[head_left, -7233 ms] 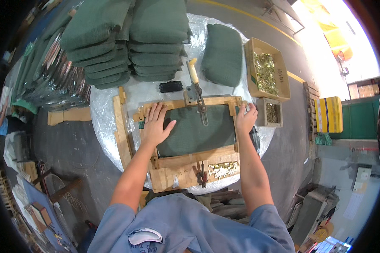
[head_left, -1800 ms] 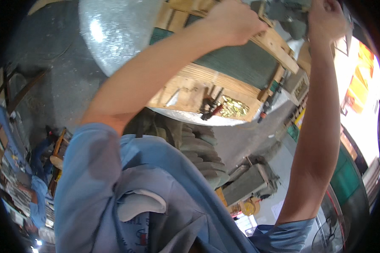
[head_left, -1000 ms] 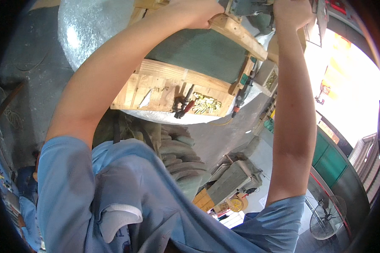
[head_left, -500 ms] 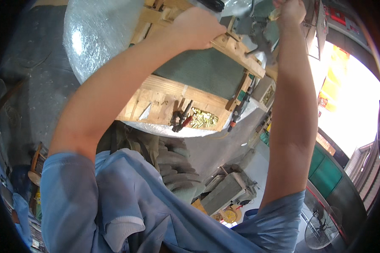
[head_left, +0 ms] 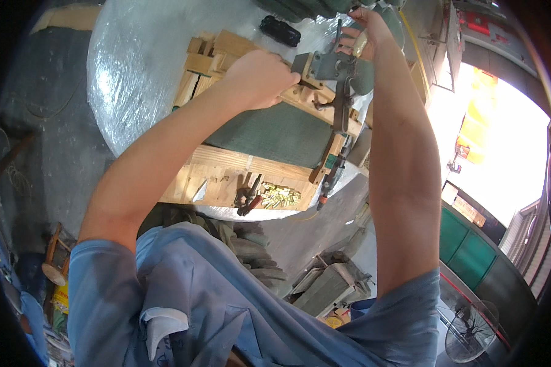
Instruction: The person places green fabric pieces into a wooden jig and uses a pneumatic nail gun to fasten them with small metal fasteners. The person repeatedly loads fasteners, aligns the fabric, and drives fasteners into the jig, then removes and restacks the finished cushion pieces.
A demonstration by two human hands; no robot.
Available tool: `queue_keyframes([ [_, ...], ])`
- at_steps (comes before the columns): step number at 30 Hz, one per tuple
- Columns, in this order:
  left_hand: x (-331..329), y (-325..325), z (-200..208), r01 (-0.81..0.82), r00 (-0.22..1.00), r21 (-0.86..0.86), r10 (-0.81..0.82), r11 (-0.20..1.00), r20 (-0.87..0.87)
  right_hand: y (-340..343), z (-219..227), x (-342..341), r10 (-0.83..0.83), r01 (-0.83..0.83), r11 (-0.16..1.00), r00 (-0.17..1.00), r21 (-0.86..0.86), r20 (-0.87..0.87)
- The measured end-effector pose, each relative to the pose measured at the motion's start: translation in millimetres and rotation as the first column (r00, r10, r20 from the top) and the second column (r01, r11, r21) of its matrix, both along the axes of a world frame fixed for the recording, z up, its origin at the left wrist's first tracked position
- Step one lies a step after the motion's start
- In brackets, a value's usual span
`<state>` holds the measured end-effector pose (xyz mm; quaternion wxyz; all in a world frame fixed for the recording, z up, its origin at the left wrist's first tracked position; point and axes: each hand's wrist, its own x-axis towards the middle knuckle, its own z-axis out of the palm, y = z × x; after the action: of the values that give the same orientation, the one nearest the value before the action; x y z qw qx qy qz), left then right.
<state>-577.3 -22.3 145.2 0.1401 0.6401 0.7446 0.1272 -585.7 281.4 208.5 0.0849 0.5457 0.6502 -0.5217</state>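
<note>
A wooden frame (head_left: 226,158) with dark green mesh-like sheet (head_left: 272,134) inside lies on a round table covered in clear plastic film (head_left: 134,67). My left hand (head_left: 263,78) is closed, fingers curled, on the far rail of the frame. Whatever its fingers hold is hidden. My right hand (head_left: 362,37) is wrapped around the pale yellowish handle of a grey metal tool (head_left: 340,66). The tool's flat body and downward arm lie over the frame's far right corner, just right of my left hand.
Small gold-coloured metal pieces (head_left: 280,196) are heaped on the near board beside a dark hand tool with a red part (head_left: 248,197). A slim dark tool (head_left: 329,183) lies along the right side. A black object (head_left: 280,30) rests beyond the frame. A stool (head_left: 55,266) stands at left.
The grey metal tool and my right hand have moved left relative to the frame, over its far corner. My left hand stays closed at the far rail. The whole view has shifted.
</note>
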Motion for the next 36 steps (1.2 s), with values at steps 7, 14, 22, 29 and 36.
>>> queue_keyframes([
  [7, 0.3, 1.2, -6.5, -0.061, 0.994, 0.012, 0.060, 0.998, 0.094, -13.6, 0.3, -3.8, -0.073, 0.038, 0.974, 0.986, -0.224, -0.149],
  [14, 0.8, 3.6, -5.9, -0.085, 0.987, -0.008, 0.086, 0.996, 0.139, 5.9, -53.4, -6.1, 0.147, -0.144, 0.978, 0.989, -0.149, 0.012],
  [22, 0.5, 7.0, -5.5, -0.073, 0.985, -0.067, 0.083, 0.995, 0.155, 32.5, -83.2, 1.2, 0.059, -0.065, 0.990, 0.997, -0.126, -0.056],
  [29, 3.1, 5.6, -5.9, -0.072, 0.997, 0.007, 0.071, 0.997, 0.042, 25.5, -92.3, -10.5, 0.048, -0.061, 0.996, 0.981, -0.062, -0.187],
  [36, 34.1, -2.1, 9.0, -0.247, 0.955, 0.296, 0.284, 0.923, -0.088, 6.7, -68.3, 20.4, 0.128, -0.071, 0.987, 0.883, 0.142, -0.451],
])
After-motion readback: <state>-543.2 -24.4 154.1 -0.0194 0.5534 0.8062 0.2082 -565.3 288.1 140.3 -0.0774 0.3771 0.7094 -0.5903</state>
